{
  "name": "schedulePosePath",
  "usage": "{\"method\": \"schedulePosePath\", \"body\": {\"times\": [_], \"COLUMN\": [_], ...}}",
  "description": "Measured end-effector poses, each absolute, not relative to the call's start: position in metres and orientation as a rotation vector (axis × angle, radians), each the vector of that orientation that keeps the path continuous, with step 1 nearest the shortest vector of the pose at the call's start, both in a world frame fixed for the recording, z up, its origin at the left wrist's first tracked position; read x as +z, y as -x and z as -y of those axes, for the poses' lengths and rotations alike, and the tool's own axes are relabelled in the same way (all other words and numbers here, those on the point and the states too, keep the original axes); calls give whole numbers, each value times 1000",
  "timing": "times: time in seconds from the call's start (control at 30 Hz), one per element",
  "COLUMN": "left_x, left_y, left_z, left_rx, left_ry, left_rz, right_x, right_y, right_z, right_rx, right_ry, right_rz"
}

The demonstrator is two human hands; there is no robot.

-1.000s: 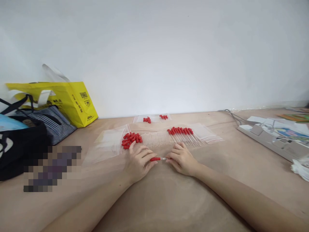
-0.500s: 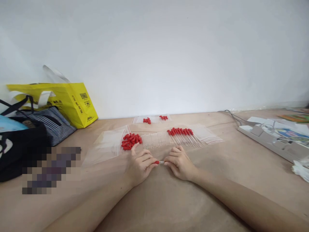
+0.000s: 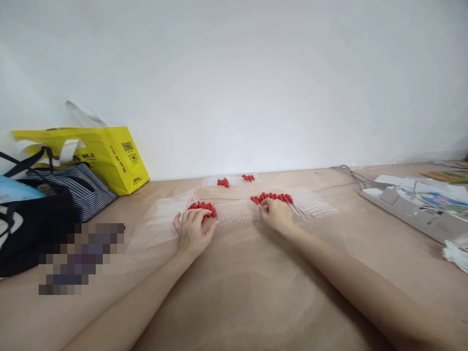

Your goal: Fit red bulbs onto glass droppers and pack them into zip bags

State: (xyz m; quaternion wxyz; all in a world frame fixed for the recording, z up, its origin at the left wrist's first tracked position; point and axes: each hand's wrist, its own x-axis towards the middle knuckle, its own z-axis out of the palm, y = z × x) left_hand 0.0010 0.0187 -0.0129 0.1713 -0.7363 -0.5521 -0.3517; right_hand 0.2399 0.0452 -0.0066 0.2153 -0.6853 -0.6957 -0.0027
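My left hand [image 3: 193, 231] is over the pile of small red caps [image 3: 202, 207], fingers apart and touching the near edge of the pile. My right hand [image 3: 276, 213] is closed at the left end of the row of red-capped clear sticks [image 3: 278, 197], its fingertips pinched near a stick below the caps. Whatever lies between those fingertips is too small to make out. Between the hands lies a row of uncapped clear sticks [image 3: 237, 211], side by side.
Clear zip bags lie at the left [image 3: 161, 217] and right [image 3: 314, 201]. Another bag with red pieces [image 3: 223, 182] is near the wall. A yellow bag [image 3: 122, 158] and a striped pouch [image 3: 91, 190] stand left; a white power strip [image 3: 402, 214] lies right.
My hands have moved apart and forward. The red-capped piece held between them is now at the left end of the capped row, by my right hand; my left hand has opened over the red pile.
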Motion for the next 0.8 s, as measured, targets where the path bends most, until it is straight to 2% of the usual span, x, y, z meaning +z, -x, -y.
{"method": "schedulePosePath", "body": {"times": [0.23, 0.8], "left_x": [-16, -12], "left_y": [20, 9], "left_z": [-31, -44], "left_rx": [-850, -732], "left_ry": [2003, 1981], "left_rz": [1691, 1584], "right_x": [-7, -7], "right_y": [-222, -221], "right_z": [-64, -68], "right_rx": [-84, -39], "right_ry": [2140, 2147], "right_rz": [1839, 1900]}}
